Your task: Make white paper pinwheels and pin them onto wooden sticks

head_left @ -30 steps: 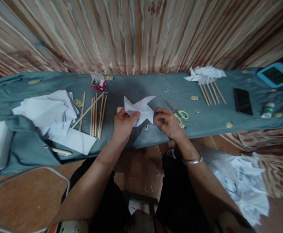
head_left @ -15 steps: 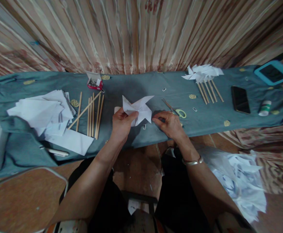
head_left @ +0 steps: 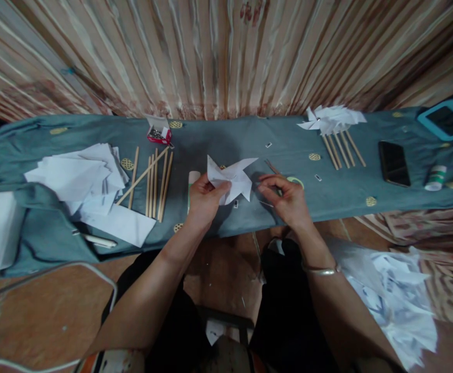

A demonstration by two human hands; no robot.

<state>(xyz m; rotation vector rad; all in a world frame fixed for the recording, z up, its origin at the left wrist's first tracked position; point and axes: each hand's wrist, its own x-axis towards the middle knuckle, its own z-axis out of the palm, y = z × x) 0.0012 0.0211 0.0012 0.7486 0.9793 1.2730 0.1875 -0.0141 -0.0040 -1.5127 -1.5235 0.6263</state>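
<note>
My left hand [head_left: 206, 201] pinches a white paper pinwheel [head_left: 234, 178] between thumb and fingers, its folded blades spread out above the cloth. Just right of it, my right hand [head_left: 286, 199] has its thumb and fingertips pressed together. Whatever they hold is too small to name; a thin pale line shows below the fingers. Scissors with a green handle [head_left: 296, 181] lie partly hidden behind that hand. A white and green tube [head_left: 193, 181] stands out beside my left hand, partly covered by it.
Left on the cloth are wooden sticks [head_left: 149, 186], stacked white paper [head_left: 74, 178] and a red box of small metal pieces [head_left: 159, 135]. On the right lie finished pinwheels [head_left: 337, 120] on sticks, a phone [head_left: 394, 163] and a glue stick [head_left: 436, 177]. A bag of paper [head_left: 397, 295] sits below.
The view has shifted a little, so everything sits slightly further right. My right hand has risen slightly and its fingers have turned. My left hand keeps its hold on the pinwheel.
</note>
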